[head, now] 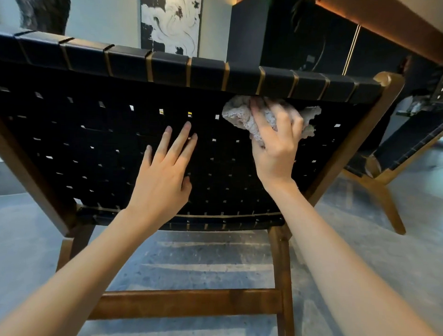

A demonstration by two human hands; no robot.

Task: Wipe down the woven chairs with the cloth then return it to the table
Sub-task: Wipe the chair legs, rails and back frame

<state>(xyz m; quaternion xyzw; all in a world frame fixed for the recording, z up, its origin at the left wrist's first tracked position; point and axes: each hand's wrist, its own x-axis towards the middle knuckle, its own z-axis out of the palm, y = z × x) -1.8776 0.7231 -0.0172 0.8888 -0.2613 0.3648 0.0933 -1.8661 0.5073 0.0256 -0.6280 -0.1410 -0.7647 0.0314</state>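
Observation:
A woven chair (pixel 90 143) with black straps and a brown wooden frame fills the view, seen from behind its backrest. My right hand (pixel 276 142) holds a crumpled pale cloth (pixel 238 114) against the upper right of the woven back, just under the top rail, with its fingers curled over the cloth. My left hand (pixel 165 173) lies flat on the weave near the middle, fingers straight and spread. A second woven chair (pixel 402 149) stands at the right, partly cut off by the frame edge.
The grey stone floor (pixel 351 222) stretches under and around the chairs. A black-and-white painting (pixel 170 20) hangs on the far wall. A dark cabinet (pixel 307 40) stands behind the chair at the back right.

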